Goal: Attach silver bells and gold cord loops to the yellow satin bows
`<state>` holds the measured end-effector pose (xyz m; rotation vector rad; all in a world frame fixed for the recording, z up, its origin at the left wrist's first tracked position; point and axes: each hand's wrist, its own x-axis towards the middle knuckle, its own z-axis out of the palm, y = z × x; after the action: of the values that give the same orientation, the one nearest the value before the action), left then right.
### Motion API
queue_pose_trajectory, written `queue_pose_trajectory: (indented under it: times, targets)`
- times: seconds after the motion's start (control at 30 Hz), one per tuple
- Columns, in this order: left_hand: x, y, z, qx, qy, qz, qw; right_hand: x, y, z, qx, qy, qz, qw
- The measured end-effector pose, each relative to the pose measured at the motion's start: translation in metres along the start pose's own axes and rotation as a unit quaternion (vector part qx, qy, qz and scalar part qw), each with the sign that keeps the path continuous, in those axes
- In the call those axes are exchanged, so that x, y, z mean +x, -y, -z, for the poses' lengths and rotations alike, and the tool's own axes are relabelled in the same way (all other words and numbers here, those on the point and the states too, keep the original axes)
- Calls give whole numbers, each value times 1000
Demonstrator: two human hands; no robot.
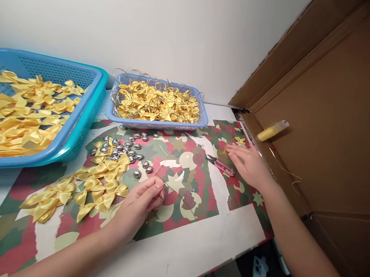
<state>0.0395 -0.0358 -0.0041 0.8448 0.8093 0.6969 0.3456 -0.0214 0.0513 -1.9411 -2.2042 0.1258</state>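
Observation:
My left hand (148,195) is closed in a pinch on a thin gold cord (180,194), whose ends stick out past the fingers over the patterned paper. My right hand (244,161) rests at the right of the table, fingers stretched forward, its fingertips at some thin yellow cord (224,151). Pink-handled snips (223,166) lie just left of it. Beside my left hand are yellow satin bows (96,185) in a loose spread. Several silver bells (130,145) are scattered behind them.
A large blue basket (95,95) of yellow bows stands at the left. Behind, a smaller blue basket (157,124) holds bows with gold loops. A cardboard wall (331,101) rises at the right, with a yellow tube (272,131) against it. One small bow (239,139) lies near my right hand.

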Motion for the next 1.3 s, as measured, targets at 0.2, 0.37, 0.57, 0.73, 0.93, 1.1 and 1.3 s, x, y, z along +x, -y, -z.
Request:
queue_pose_trajectory:
  times: [0.2,0.37,0.57,0.73,0.93,1.1,1.3]
  targets:
    - [-1,1,0,-6,2,-15,1000,-2,35,-20,38,134,189,972]
    - [-1,2,1,-3,10,-15,1000,11,4,-17,-29,73,65,995]
    - [-1,2,1,-14,8,-10,1000,0,-25,-11,9,-79,-9,997]
    - [-1,1,0,-5,-1,-3,1000,-7,-18,-14,48,-191,-28,980]
    - [0,0,-1,-3,-4,2,1000,-11,6,-23,16,-115,-87,989]
    - [1,2,0,6,-2,3,1000,-16,17,-19,-28,22,-172,984]
    - [0,-1,-2,4,2,-3,1000,-23,52,-20,149,4,-143,978]
